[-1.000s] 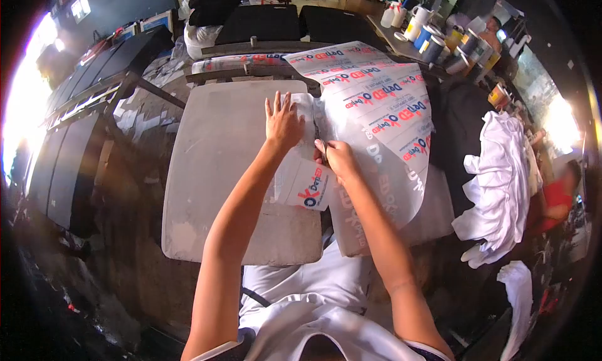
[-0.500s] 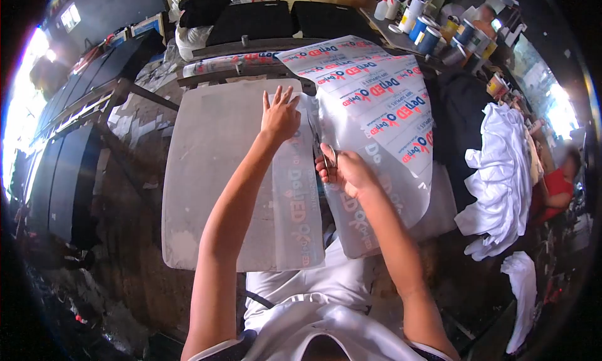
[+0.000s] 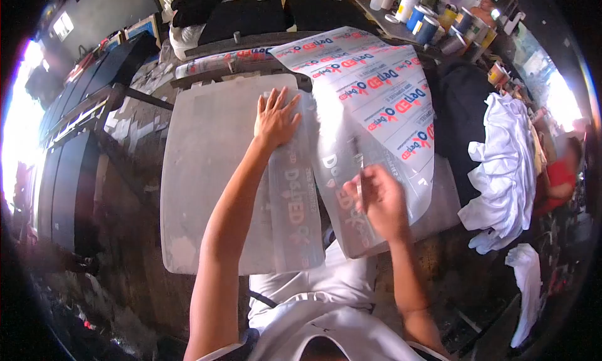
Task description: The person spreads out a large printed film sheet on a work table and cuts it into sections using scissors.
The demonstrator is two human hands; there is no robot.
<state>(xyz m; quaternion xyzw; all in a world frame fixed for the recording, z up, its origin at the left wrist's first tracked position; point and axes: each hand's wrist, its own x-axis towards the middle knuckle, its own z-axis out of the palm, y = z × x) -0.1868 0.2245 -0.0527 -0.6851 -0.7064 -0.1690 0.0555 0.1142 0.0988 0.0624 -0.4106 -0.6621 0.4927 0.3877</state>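
My left hand (image 3: pixel 276 118) lies flat with fingers spread on a narrow translucent printed strip (image 3: pixel 295 204), on top of the left grey board (image 3: pixel 207 173). Over the right board, my right hand (image 3: pixel 378 198) holds scissors (image 3: pixel 360 173), which are blurred by motion. Beneath that hand is a larger translucent sheet (image 3: pixel 335 141), its far and right part folded over to show red and blue print (image 3: pixel 389 88). A dark gap runs between strip and sheet.
White cloth (image 3: pixel 505 167) hangs at the right, beside a person in red (image 3: pixel 558 182). Bottles and tins (image 3: pixel 425 29) stand on a bench at the back right, near another person (image 3: pixel 484 10). Black boards (image 3: pixel 241 17) lie behind; a metal frame (image 3: pixel 113 104) stands left.
My right hand has moved right with the scissors, away from the gap. The strip's near end, earlier folded up, lies flat. My left hand stays pressed down, slightly shifted.
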